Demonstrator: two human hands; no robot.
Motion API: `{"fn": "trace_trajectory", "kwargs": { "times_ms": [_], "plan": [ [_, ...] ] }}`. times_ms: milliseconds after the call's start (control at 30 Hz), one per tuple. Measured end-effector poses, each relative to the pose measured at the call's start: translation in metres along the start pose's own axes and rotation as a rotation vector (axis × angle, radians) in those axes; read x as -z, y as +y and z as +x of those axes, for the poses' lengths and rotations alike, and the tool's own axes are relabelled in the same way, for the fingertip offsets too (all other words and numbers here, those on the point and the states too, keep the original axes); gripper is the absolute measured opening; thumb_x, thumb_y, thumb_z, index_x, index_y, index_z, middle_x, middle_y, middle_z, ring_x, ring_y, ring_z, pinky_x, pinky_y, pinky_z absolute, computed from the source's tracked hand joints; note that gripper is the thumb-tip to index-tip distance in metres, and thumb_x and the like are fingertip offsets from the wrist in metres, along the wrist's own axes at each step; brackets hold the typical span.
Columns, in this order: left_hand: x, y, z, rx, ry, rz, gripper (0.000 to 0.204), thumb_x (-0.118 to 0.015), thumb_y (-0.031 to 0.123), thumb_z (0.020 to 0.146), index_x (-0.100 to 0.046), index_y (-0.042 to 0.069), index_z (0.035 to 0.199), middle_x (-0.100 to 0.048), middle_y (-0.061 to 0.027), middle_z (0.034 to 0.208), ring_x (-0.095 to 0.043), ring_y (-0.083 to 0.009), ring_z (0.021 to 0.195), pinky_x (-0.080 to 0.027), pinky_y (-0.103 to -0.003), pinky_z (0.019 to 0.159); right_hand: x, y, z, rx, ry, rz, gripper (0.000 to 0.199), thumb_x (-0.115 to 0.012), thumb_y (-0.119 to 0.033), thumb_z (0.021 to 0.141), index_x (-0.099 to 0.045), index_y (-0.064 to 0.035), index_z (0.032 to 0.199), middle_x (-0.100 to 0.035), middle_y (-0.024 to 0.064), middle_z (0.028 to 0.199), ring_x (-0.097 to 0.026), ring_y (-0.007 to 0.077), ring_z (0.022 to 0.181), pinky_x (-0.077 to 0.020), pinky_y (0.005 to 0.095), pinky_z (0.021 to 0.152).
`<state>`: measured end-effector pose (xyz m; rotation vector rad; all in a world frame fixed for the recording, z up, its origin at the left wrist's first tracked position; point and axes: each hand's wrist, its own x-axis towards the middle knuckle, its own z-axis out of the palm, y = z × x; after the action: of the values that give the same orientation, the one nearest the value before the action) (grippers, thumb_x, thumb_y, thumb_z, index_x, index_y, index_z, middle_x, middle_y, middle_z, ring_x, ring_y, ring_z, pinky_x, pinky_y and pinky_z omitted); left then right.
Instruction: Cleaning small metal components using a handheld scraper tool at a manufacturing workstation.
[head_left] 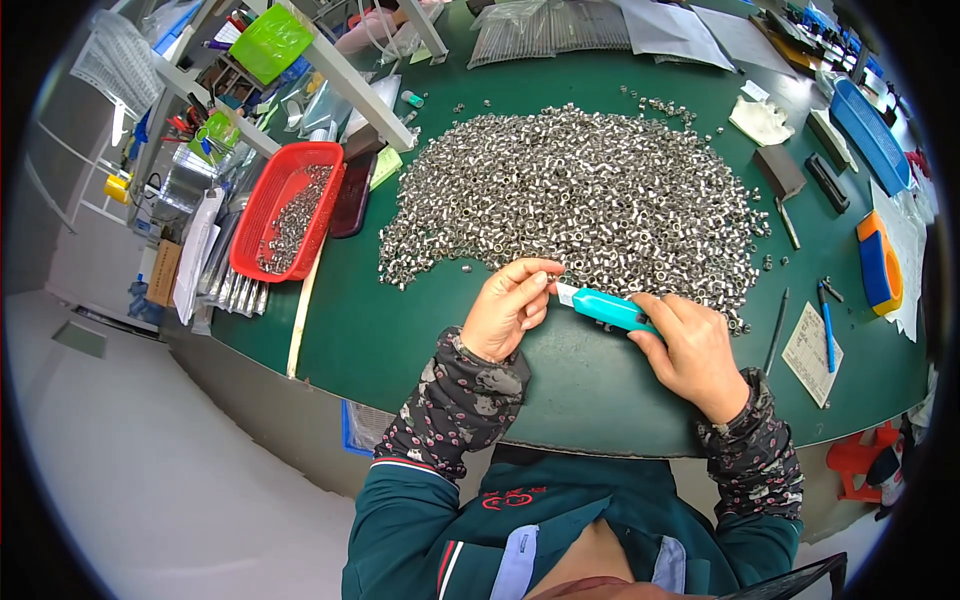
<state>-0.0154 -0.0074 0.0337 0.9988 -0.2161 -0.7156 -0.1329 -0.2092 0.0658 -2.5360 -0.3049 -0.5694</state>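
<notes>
My right hand (pixel 692 352) is wrapped round a teal utility knife (pixel 612 309), its pale blade pointing left. The blade tip reaches the fingertips of my left hand (pixel 508 308), which is closed in a pinch. Between those fingertips is what looks like a small metal ring, mostly hidden by the thumb and finger. Just beyond both hands spreads a broad heap of small silvery metal rings (pixel 570 190) on the green table (pixel 590 390). My hands are at the heap's near edge.
A red basket (pixel 287 160) with some metal rings stands at the left, beside a dark phone (pixel 353 195). To the right lie a brown block (pixel 779 172), a blue pen (pixel 827 330), a paper slip (pixel 808 350), an orange-and-blue object (pixel 878 265) and a blue tray (pixel 868 135).
</notes>
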Motion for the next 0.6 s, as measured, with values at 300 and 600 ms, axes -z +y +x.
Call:
{"fn": "trace_trajectory", "kwargs": {
  "times_ms": [300, 600],
  "plan": [
    [0.0050, -0.0037, 0.0003, -0.021, -0.034, -0.003, 0.014, -0.050, 0.010, 0.087, -0.052, 0.001, 0.098, -0.052, -0.0033, 0.076, -0.038, -0.0029, 0.051, -0.031, -0.016, 0.043, -0.0014, 0.0010, -0.0012, -0.003, -0.028, 0.003, 0.031, -0.064, -0.014, 0.070, -0.054, -0.0048, 0.098, -0.049, 0.0085, 0.064, -0.053, 0.0247, 0.056, -0.0422, 0.0356, 0.050],
    [0.0042, -0.0049, 0.0007, -0.037, -0.047, 0.025, 0.014, -0.052, 0.011, 0.086, -0.053, 0.002, 0.097, -0.051, -0.0029, 0.075, -0.037, -0.0027, 0.051, -0.030, -0.016, 0.042, -0.0020, 0.0010, -0.0027, -0.018, -0.077, 0.004, 0.028, -0.060, -0.016, 0.076, -0.055, -0.0051, 0.101, -0.050, 0.0091, 0.064, -0.054, 0.0258, 0.056, -0.0425, 0.0365, 0.050]
  ]
}}
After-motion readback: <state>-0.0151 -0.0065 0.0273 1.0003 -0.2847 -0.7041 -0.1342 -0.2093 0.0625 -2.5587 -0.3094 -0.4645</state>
